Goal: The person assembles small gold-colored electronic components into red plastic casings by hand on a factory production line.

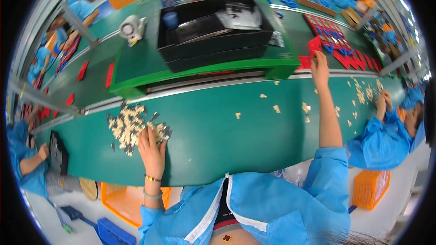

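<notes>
My left hand (152, 150) lies with fingers stretched out on the near edge of a heap of small cream and black pieces (129, 124), on the green work surface (213, 140). A yellow bracelet and a pale green bangle circle that wrist. My right arm reaches far forward, and my right hand (319, 66) has its fingers closed on the lower part of a red flat piece (314, 44), tilted up. Below that piece another red piece (304, 62) lies beside the metal rail. Part of the grip is hidden behind my fingers.
A black bin (213, 52) with bags stands on a raised green shelf (204, 70) ahead. Loose cream pieces (276, 108) are scattered toward the right. A red tray (334, 34) with blue parts sits far right. Co-workers sit at both sides; one person's hands (383, 102) handle pieces.
</notes>
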A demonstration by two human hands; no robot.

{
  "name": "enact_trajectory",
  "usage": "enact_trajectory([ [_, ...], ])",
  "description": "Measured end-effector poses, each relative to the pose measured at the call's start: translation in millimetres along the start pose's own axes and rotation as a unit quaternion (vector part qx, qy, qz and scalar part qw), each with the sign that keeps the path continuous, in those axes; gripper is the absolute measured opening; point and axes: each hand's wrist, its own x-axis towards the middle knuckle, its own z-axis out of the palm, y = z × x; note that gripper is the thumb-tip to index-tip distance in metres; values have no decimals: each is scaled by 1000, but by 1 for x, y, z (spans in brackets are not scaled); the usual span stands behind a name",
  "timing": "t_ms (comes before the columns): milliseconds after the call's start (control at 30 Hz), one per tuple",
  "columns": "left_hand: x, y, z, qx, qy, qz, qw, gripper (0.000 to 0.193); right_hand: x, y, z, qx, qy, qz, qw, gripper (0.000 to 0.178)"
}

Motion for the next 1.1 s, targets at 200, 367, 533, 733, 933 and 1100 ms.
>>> enact_trajectory([
  [200, 19, -13, 4, -107, 42, 14, 993, 19, -20, 71, 57, -147, -159, -46, 975, 45],
  [367, 28, -12, -5, -71, 64, 33, 995, 17, -47, 6, 2, -171, -139, -116, 969, 26],
  [533, 36, -7, -9, -42, 86, 67, 993, 25, -88, -37, -36, -116, -75, -235, 962, 20],
  [733, 29, -24, -9, -17, 86, 61, 994, 23, -108, -45, -45, -103, -49, -277, 954, 24],
  [933, 28, -25, -9, -115, 109, -44, 986, 27, -72, -21, -21, -167, -47, -170, 970, 28],
  [1100, 38, -19, 8, -207, 132, -7, 969, 27, -33, 41, 21, 75, 26, 8, 997, 38],
])
